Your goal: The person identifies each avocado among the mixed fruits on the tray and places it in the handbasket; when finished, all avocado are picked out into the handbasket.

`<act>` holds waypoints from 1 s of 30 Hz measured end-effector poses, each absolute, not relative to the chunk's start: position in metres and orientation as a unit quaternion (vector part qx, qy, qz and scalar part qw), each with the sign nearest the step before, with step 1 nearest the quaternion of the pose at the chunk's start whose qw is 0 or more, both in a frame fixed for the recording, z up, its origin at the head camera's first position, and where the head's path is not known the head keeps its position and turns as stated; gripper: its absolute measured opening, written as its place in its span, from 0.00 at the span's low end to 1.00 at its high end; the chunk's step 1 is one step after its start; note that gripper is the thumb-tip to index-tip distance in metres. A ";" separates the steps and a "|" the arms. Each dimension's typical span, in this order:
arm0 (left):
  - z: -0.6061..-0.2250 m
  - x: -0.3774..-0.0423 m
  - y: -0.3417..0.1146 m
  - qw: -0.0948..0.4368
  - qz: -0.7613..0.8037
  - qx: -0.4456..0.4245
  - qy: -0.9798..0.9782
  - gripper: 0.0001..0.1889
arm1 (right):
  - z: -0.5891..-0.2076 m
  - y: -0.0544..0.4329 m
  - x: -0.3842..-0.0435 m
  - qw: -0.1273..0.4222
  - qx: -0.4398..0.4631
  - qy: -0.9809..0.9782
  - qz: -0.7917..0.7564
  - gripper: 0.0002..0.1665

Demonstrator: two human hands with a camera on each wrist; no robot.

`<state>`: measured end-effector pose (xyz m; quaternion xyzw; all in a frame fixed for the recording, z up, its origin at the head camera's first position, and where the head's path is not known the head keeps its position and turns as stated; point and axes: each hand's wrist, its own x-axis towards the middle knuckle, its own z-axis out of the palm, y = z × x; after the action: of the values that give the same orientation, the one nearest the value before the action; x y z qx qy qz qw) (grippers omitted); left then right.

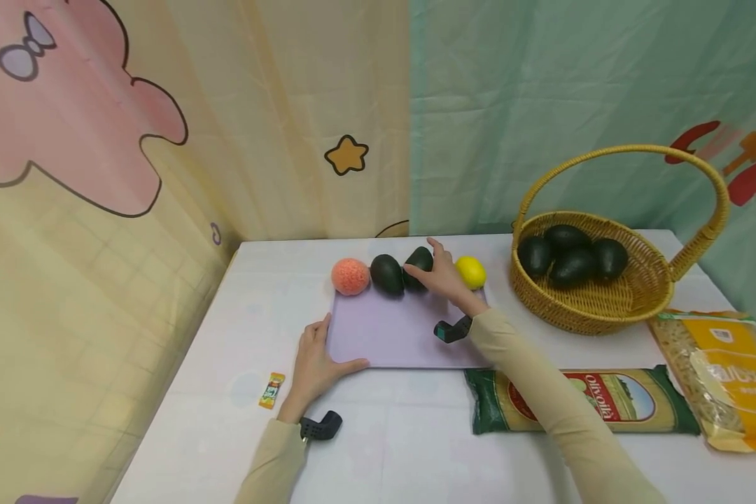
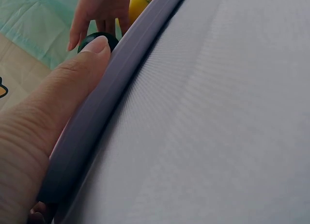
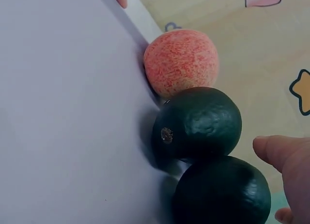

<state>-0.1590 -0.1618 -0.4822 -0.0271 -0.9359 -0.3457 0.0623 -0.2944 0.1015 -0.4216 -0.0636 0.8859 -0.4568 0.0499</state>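
Observation:
My left hand [image 1: 313,365] spans the front left corner of a lavender tray [image 1: 384,332]. Its thumb stretches along the front rim and its fingers lie at the left side. My right hand [image 1: 444,274] reaches over the tray's far side, thumb and fingers spread apart beside a dark green avocado [image 1: 418,260]. In the right wrist view, a gap shows between the right thumb [image 3: 273,149] and the avocados. A second avocado [image 1: 386,274] sits left of the first, followed by a pinkish peach [image 1: 351,276]. To the right of the hand is a yellow lemon [image 1: 471,271].
A wicker basket [image 1: 563,318] with a tall handle stands at the back right, holding several avocados [image 1: 572,267]. Packed pasta [image 1: 611,399] lies under the right forearm, next to an orange-and-clear food bag [image 1: 721,378]. Left of the left hand lies a small yellow packet [image 1: 271,390].

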 end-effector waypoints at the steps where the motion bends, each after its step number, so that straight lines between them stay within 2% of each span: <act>1: -0.482 -0.159 -0.162 0.063 -0.347 -0.027 -0.935 0.64 | -0.423 0.100 -0.295 0.047 -0.061 0.886 -0.458 0.53; 10: -0.484 -0.159 -0.162 0.064 -0.342 -0.029 -0.937 0.64 | -0.431 0.096 -0.298 0.009 -0.040 0.882 -0.469 0.46; 19: -0.483 -0.160 -0.162 0.062 -0.344 -0.029 -0.936 0.64 | -0.437 0.098 -0.297 -0.010 -0.044 0.876 -0.480 0.45; 24: -0.482 -0.160 -0.162 0.061 -0.345 -0.032 -0.936 0.64 | -0.435 0.102 -0.291 -0.006 -0.043 0.875 -0.483 0.45; 30: -0.483 -0.160 -0.163 0.064 -0.345 -0.032 -0.936 0.64 | -0.429 0.105 -0.281 0.024 -0.044 0.879 -0.474 0.48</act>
<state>-0.1599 -0.1630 -0.4829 -0.0318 -0.9359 -0.3450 0.0640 -0.2806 0.1048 -0.4293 -0.0436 0.8790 -0.4743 0.0238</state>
